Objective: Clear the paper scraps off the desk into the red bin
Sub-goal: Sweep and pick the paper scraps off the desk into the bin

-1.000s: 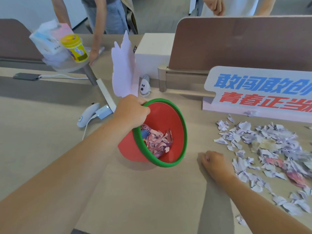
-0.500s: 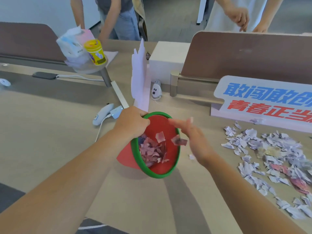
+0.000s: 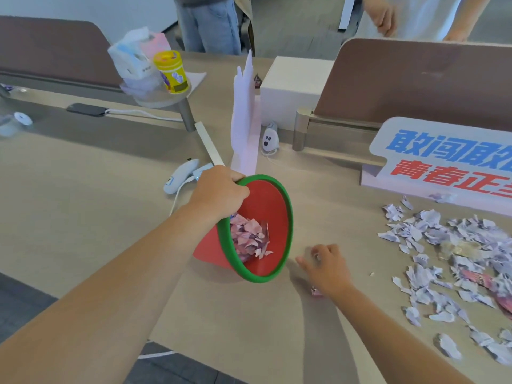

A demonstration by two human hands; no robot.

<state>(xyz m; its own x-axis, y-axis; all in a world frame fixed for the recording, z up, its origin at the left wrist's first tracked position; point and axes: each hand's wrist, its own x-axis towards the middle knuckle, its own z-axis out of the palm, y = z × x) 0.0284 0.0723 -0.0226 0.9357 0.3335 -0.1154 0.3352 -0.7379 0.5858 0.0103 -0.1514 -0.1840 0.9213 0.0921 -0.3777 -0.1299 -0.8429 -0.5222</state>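
One handful of scraps has just gone into the red plastic bin with the green rim (image 3: 273,214): half a second earlier the person's right hand (image 3: 325,268) was spread open over the bin mouth with pieces falling from it, and it is now back down on the light wood-grain desk (image 3: 83,217) just right of the bin, fingers curled inward. Whether those fingers already pinch a piece cannot be told; the area under the hand is blurred, and a small pink piece (image 3: 315,292) shows beside the wrist. The left hand (image 3: 219,194) is clamped over the near-left part of the bin rim, tipping the bin so its mouth faces right toward the work area; this grip is unchanged across the last second. A clump of pinkish-white scraps (image 3: 249,238) lies in the lower part of the tilted bin. By judgement the cycle is repeating and the task is far from complete, since the main spread of torn white and lilac paper scraps (image 3: 448,259) covers the desk toward its right edge, well apart from the bin. The spread runs out of view at the right, so its full extent is unknown. The white signboard with blue and red lettering (image 3: 443,159) near the far right of the desk is likewise cut off. Two other people beyond the far edge are seen only in part.
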